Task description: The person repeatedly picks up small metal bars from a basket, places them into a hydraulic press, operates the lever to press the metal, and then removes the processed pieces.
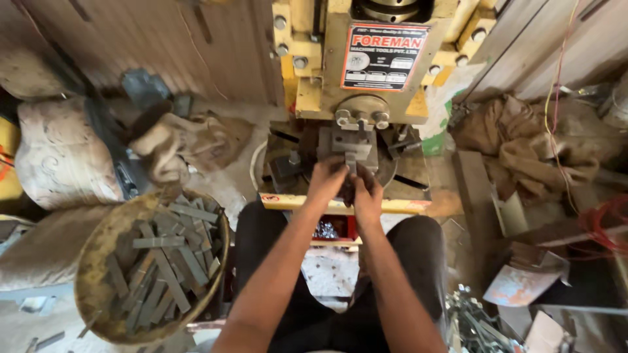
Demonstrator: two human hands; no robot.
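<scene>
A yellow press machine (366,78) stands in front of me, its grey metal die block (353,145) under the ram. Both my hands reach to the press bed right below that block. My left hand (327,180) has its fingers curled at the die, touching a small dark metal piece that is mostly hidden. My right hand (367,193) sits close beside it, fingers closed around the same dark spot. What exactly each hand grips is hidden by the fingers.
A round rusty pan (98,261) full of several flat grey metal strips sits at my lower left. Sacks (62,153) lie at left, burlap cloth (523,140) at right. Scrap metal parts (477,323) lie at the lower right. Small shiny pieces (325,230) sit under the bed.
</scene>
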